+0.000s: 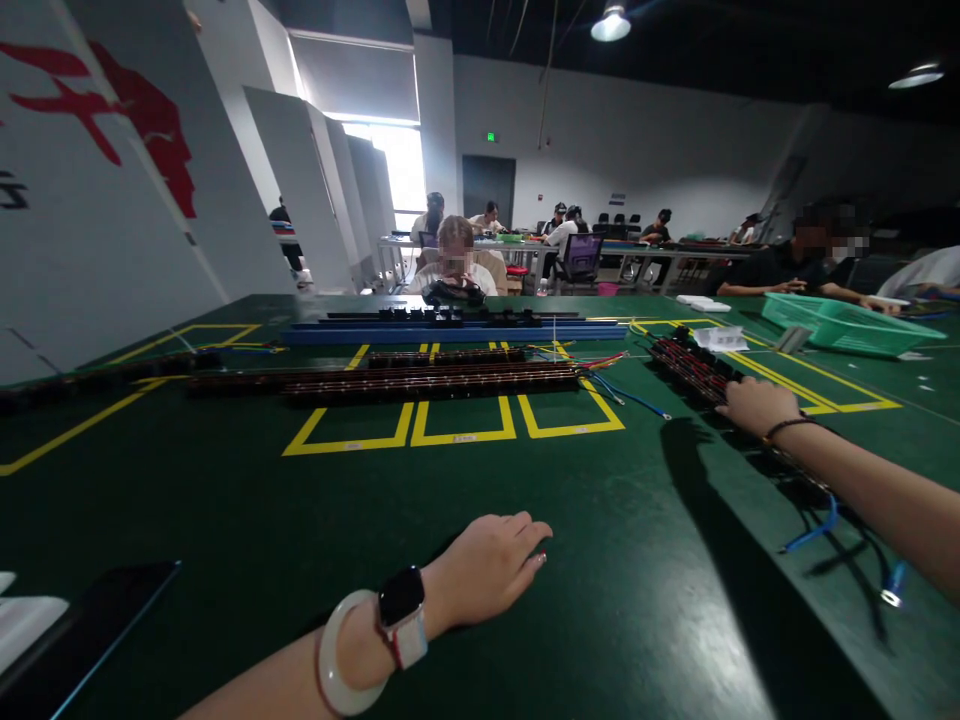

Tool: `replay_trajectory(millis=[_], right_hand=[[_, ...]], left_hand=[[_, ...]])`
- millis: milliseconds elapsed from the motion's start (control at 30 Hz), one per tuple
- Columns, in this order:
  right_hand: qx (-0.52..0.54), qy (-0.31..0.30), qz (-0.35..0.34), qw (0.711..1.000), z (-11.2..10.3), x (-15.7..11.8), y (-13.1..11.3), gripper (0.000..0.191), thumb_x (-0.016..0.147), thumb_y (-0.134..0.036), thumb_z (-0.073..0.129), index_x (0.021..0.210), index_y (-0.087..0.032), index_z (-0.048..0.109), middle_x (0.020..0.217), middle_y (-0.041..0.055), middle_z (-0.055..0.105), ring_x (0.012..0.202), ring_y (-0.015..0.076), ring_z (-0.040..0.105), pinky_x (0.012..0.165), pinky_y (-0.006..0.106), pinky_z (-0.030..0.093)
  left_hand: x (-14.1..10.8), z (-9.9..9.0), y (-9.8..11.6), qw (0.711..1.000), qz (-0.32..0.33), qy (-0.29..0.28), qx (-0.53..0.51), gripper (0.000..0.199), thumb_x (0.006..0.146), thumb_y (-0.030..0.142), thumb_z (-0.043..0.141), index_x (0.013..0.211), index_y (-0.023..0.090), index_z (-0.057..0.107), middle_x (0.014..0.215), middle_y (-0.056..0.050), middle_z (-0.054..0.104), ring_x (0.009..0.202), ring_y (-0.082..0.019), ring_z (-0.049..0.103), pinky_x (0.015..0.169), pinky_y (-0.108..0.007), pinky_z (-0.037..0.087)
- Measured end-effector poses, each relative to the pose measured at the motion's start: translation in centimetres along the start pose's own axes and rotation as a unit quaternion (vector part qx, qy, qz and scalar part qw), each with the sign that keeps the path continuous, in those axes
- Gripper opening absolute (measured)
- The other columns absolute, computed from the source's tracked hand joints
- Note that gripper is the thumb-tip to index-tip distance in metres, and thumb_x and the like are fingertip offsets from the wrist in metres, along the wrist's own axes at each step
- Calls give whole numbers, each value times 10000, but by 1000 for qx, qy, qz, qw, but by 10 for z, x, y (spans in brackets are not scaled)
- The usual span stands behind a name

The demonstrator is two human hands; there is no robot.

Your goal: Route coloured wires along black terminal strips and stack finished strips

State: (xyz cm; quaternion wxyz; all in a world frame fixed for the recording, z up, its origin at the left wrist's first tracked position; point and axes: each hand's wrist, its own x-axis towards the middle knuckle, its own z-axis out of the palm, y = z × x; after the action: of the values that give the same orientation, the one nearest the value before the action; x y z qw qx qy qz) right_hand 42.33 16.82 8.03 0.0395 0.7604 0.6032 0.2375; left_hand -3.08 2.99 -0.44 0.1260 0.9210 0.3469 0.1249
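My left hand [491, 568], with a watch and a pale bangle on the wrist, hovers over or rests on the green table [420, 500]; its fingers are extended and nothing is in them. To the right, my right hand [759, 408] lies on a long dark cable bundle [694, 368], its fingers curled over the edge; whether they grip it is hard to see. Blue leads with metal lugs [892, 585] come out of the bundle's near end. Another bundle of dark and reddish cables [427, 380] lies across yellow tape outlines, with blue and red leads at its right end.
Blue and black bars [457, 332] lie behind the middle bundle. A green basket [847, 325] and a white piece [720, 339] stand at the back right. A dark flat object [97, 630] is at the lower left. People sit across the table and beyond.
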Motion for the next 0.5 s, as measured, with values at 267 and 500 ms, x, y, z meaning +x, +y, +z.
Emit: replay_trajectory(millis=[267,500], right_hand=[[-13,146,-267,953,-66,53,-109,403,831,-347,538,1156,-109,550,1109,168,545,977,258,505,824,352,341],[-23,124,-280,952,-37,76,-181,381,764,-241,601,1101,-66,576,1118,196,549,1057,303,454,899,389,289]], left_hand=[[1,-2,0,1000,9,-4,13,336,946,353,289,1200,239,477,1048,-5,547,848,-99,519,740,-247,419],[0,-1,0,995,38,-8,87,316,940,313,306,1192,213,467,1043,-34,541,869,-113,523,740,-257,406]])
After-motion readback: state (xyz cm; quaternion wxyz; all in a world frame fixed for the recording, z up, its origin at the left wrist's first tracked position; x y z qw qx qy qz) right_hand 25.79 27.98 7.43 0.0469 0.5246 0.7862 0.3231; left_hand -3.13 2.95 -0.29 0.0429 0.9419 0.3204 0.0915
